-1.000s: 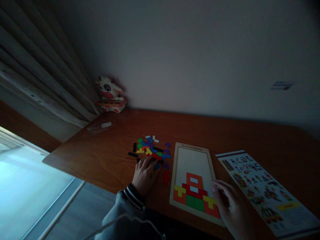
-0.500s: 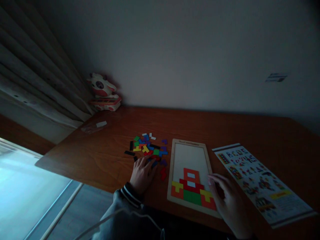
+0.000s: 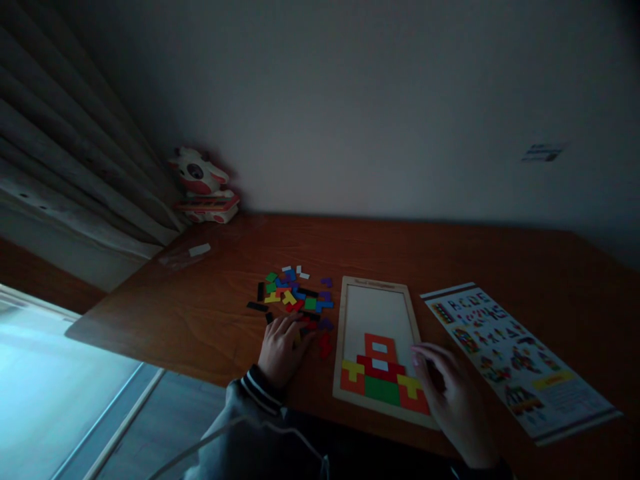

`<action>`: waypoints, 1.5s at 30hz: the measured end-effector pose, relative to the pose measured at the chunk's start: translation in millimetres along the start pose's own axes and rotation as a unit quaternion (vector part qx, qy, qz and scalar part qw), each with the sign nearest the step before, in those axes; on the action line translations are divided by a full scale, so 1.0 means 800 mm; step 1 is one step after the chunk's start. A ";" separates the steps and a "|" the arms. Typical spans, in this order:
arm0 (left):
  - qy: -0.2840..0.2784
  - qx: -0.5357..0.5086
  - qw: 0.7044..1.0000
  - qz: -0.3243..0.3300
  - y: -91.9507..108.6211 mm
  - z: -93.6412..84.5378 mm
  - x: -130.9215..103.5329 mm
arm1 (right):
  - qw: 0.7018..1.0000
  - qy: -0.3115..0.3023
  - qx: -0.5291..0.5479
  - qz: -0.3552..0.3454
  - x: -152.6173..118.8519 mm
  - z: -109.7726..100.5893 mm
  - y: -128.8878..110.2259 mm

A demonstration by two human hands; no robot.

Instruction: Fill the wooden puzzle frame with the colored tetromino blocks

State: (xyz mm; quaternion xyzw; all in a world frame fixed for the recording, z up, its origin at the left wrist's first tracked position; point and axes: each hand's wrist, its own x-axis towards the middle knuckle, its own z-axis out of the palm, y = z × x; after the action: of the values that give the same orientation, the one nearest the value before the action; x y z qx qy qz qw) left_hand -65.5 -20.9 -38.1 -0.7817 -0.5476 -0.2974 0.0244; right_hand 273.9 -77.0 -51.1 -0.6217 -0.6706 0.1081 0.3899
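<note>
My left hand (image 3: pixel 281 347) lies palm down at the near edge of a pile of coloured puzzle pieces (image 3: pixel 283 293), its fingers apart and touching pieces. A yellow piece (image 3: pixel 298 338) shows between its thumb and forefinger. To the right is a wooden puzzle board (image 3: pixel 339 340) with a raised rim. Orange, yellow, green, red and white pieces fill its lower part, a white piece (image 3: pixel 379 348) framed by an orange one (image 3: pixel 388 339). My right hand (image 3: pixel 453 393) hangs over the board's right rim, thumb and forefinger brought together, with no piece visible in them.
A printed pattern sheet (image 3: pixel 505 353) lies right of the board. A cow-shaped toy (image 3: pixel 205 187) stands at the back left corner, near a curtain (image 3: pixel 75 127) and a clear plastic bag (image 3: pixel 175 257). A pale cable (image 3: pixel 260 423) crosses my left sleeve.
My left fingers have shifted slightly among the pieces, and a yellow piece now shows by the thumb. My right hand stays over the board's rim. The view has moved slightly.
</note>
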 end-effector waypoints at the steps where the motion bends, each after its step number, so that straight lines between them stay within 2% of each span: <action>1: 0.000 0.004 1.000 -0.006 0.001 0.000 0.000 | 1.000 0.003 -0.002 -0.002 0.000 0.000 0.000; 6: 0.002 0.026 0.999 -0.044 0.006 0.000 0.002 | 1.000 0.005 -0.007 -0.009 -0.001 0.002 0.003; 9: 0.005 0.029 0.999 -0.043 0.006 0.000 0.003 | 1.000 0.001 -0.005 -0.005 -0.001 0.003 0.006; 24: 0.023 -0.007 0.997 0.070 0.013 -0.004 0.006 | 1.000 0.001 0.003 0.005 -0.003 0.003 0.004; 28: 0.031 -0.071 0.995 0.061 0.018 -0.002 0.002 | 1.000 0.003 0.003 0.003 -0.002 0.003 0.002; 32: 0.017 -0.170 0.985 0.035 0.043 0.002 -0.003 | 0.998 0.046 -0.004 -0.034 -0.001 -0.003 -0.007; 34: 0.001 -0.206 0.977 0.060 0.061 0.005 -0.005 | 0.995 0.072 -0.009 -0.064 -0.004 -0.007 -0.016; 36: -0.014 -0.239 0.963 0.120 0.077 0.009 -0.006 | 0.992 0.076 -0.001 -0.101 -0.011 -0.008 -0.029; 40: -0.015 -0.275 0.930 0.243 0.096 0.013 -0.005 | 0.985 0.012 0.028 -0.171 -0.027 0.001 -0.058; 45: -0.011 -0.280 0.919 0.278 0.099 0.007 0.000 | 0.984 -0.006 0.057 -0.168 -0.036 0.014 -0.077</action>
State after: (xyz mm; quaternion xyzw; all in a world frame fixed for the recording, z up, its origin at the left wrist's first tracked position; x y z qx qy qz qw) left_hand 5.9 -50.2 -19.9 -0.8808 -0.2026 -0.4108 -0.1200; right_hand 218.3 -112.4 -30.7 -0.4764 -0.7605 0.0830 0.4333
